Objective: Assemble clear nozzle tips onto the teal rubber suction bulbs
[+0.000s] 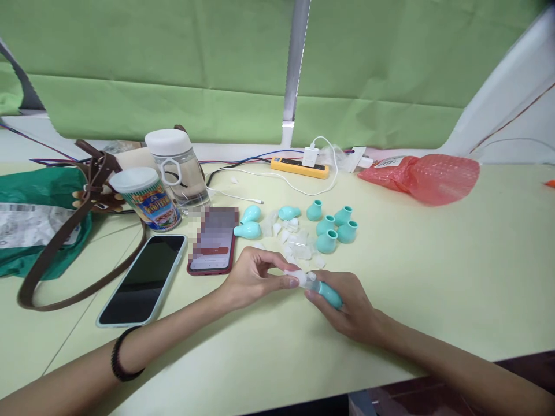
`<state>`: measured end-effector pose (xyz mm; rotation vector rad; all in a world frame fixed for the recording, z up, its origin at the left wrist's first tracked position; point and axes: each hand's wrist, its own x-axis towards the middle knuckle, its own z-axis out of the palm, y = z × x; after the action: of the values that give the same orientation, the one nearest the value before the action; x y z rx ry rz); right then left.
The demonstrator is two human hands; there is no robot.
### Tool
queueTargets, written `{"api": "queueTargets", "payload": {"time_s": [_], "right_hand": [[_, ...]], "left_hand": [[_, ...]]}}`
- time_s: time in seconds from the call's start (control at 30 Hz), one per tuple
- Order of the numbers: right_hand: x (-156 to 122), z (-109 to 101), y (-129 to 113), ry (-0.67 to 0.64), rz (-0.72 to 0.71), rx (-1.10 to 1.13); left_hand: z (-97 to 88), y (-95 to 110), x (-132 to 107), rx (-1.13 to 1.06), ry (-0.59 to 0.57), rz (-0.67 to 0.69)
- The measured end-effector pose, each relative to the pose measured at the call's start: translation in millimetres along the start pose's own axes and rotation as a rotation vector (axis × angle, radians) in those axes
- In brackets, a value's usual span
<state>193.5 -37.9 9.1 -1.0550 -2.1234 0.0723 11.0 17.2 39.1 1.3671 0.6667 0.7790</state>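
Note:
In the head view my right hand (351, 300) is wrapped round a teal squeeze bulb (332, 296) with a clear nozzle piece (312, 285) at its left end. My left hand (255, 280) pinches a small whitish translucent tip (298, 277) between thumb and fingertips, at the end of that nozzle. Whether the tip and nozzle are joined I cannot tell. Just beyond my hands lies a pile of small white and clear plastic parts (299, 245). Several teal bulbs (327, 241) stand to its right with their openings up. Three more bulbs (248, 230) lie on their sides.
Left of my hands lie a phone with a lit screen (212, 245) and a dark-screened phone (143, 280). A snack canister (150, 199), a water bottle (180, 173), a brown strap (78, 297) and a green bag (39, 231) are further left. At the back are a yellow power strip (299, 168) and red plastic wrap (433, 179).

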Motion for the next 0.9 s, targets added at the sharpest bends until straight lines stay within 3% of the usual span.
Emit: {"api": "queueTargets", "payload": {"time_s": [0.13,0.3,0.47,0.73,0.9], "right_hand": [[-0.6,-1.2,1.2,-0.025,-0.051,-0.066],[-0.9,-2.0,2.5,0.104,-0.038,-0.174],[-1.0,-5.1,4.2,0.057,-0.126,-0.166],[-2.3,-5.3,5.6,0.045,-0.115,-0.094],[6.0,-8.1,-2.0,0.016,-0.115,-0.163]], "left_hand": [[-0.6,-3.3,-3.0,-0.064,-0.020,0.002],[-2.4,-4.2,-5.1,-0.083,-0.009,0.023],[-1.8,-0.6,-5.1,-0.063,-0.024,0.059],[4.1,7.4,-7.9,0.001,0.028,0.050],[10.0,4.7,-15.3,0.028,0.092,0.060]]}}
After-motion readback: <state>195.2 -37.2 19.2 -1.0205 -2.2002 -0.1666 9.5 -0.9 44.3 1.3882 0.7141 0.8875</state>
